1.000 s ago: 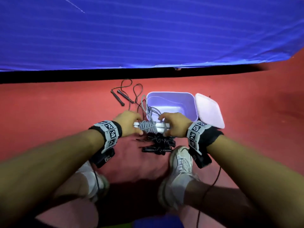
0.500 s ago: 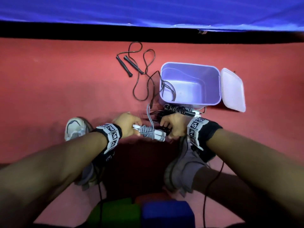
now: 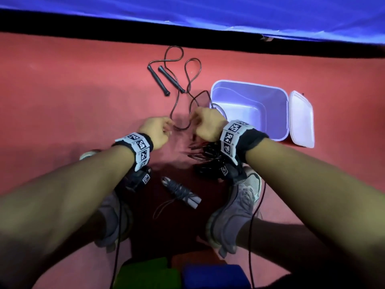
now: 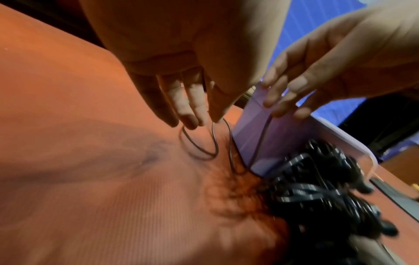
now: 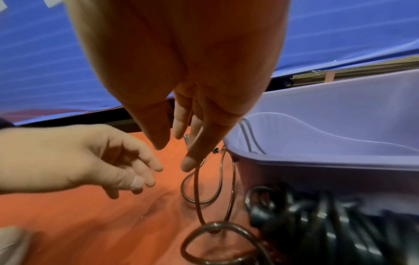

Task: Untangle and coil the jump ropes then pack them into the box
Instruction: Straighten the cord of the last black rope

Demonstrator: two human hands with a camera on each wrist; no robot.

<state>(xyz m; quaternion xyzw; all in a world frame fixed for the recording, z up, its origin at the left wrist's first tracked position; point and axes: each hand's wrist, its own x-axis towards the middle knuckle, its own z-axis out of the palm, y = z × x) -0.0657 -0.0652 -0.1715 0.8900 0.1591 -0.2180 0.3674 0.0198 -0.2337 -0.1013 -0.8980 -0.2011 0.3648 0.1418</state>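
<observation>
A loose black jump rope lies on the red floor with its two handles (image 3: 158, 80) at the far left, and its thin cord (image 5: 197, 193) loops toward me. My right hand (image 3: 193, 122) pinches this cord beside the lavender box (image 3: 275, 113); the cord runs down from its fingertips (image 5: 188, 164). My left hand (image 3: 169, 130) hovers just left of the cord loop (image 4: 199, 143), fingers relaxed and holding nothing. A grey-and-white coiled rope (image 3: 181, 191) lies between my feet. A black coiled rope bundle (image 3: 208, 156) sits under my right wrist against the box.
The box's lid (image 3: 302, 119) lies open on its right. A blue mat (image 3: 187, 13) edges the floor behind. My shoes (image 3: 239, 205) flank the grey rope. Green (image 3: 145, 274) and blue (image 3: 212, 276) blocks sit at the near edge. Thin wires hang from both wrists.
Both hands let go of the grey-and-white coiled rope, which now lies on the floor between my feet. They moved forward to the loose black rope's cord, and the right hand took hold.
</observation>
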